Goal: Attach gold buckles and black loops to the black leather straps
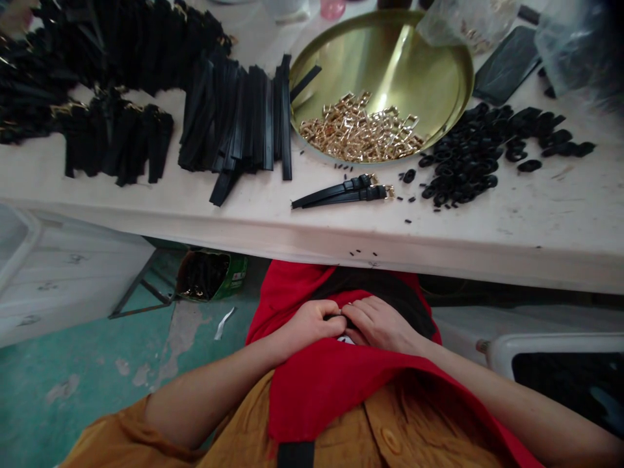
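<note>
Light was soft and moderate; a pale streak of glare crossed the tray (351, 65). Shade lay under the table (536, 221). Wide-angle distortion bowed its front edge, and the bag (575, 58) at upper right looked blurred.

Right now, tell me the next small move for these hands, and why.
I'd probably raise the left hand toward the long flat black strips on the white table: it and the right hand sit low together at the red cloth apron, while the strips and small gold metal buckles lie above.
</note>
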Demonstrator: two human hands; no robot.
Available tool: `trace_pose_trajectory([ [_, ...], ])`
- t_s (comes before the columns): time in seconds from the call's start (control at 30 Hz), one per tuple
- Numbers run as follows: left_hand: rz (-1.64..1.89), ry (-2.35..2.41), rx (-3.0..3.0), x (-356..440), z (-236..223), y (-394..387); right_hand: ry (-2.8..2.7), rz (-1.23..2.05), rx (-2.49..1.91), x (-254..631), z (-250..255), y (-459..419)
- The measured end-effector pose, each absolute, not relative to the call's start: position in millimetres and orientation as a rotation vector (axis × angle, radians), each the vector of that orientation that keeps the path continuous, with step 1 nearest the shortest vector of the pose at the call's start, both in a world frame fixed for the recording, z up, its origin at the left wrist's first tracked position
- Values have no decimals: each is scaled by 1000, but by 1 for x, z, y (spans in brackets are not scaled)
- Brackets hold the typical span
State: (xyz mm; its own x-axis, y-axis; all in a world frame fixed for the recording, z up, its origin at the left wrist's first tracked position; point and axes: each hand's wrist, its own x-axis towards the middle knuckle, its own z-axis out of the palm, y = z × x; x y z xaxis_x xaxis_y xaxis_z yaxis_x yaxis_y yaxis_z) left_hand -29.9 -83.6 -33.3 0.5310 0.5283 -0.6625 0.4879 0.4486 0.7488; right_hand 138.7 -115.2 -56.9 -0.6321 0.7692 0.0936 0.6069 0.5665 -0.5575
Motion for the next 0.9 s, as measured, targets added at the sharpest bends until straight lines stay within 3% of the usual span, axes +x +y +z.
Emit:
trace_pose_trajectory([
  [0.17, 11, 1071, 1273, -30, -29, -81, -2382, 710, -1125, 142, -60, -114],
  [0.43, -40, 839, 2353, -43, -22, -67, -2114, 1356, -1195, 162, -54, -103],
  [0.57, -8, 819, 2615, -44, -22, -68, -2178, 1233, -1173, 163, -52, -101],
  [0.9, -132, 838, 2469, -42, -23, -78, -2448, 933, -1270, 156, -60, -117],
])
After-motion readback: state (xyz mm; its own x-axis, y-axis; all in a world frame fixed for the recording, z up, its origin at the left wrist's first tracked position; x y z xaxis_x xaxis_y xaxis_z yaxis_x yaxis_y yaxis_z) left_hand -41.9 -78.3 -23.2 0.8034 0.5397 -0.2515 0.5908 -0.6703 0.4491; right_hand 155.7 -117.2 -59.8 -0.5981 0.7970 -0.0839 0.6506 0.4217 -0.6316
